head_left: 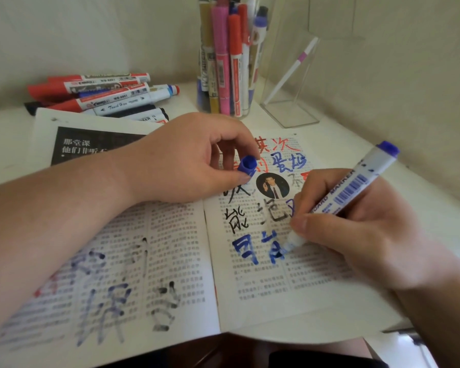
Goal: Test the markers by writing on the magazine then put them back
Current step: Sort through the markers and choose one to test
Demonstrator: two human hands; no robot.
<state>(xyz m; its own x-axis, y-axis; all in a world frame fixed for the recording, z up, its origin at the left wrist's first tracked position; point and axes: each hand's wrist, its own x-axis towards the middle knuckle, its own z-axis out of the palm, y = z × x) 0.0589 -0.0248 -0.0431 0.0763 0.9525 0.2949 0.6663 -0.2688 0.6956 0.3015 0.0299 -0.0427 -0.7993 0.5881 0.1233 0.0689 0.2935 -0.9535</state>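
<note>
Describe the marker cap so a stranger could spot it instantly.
Find the open magazine on the white table. Above its right page, the left hand pinches the cap. It is a short, solid blue tube, open end showing, unlike the long white-barrelled marker in the right hand.

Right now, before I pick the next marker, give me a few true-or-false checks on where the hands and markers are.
The right hand writes on the magazine with a blue marker. True.
The left hand holds nothing. False: it pinches the blue cap.
The clear jar holds markers standing upright. True.
The loose markers lie right of the jar. False: they lie to its left, behind the magazine.
The blue marker's tip is on the left page. False: the right page.
</note>
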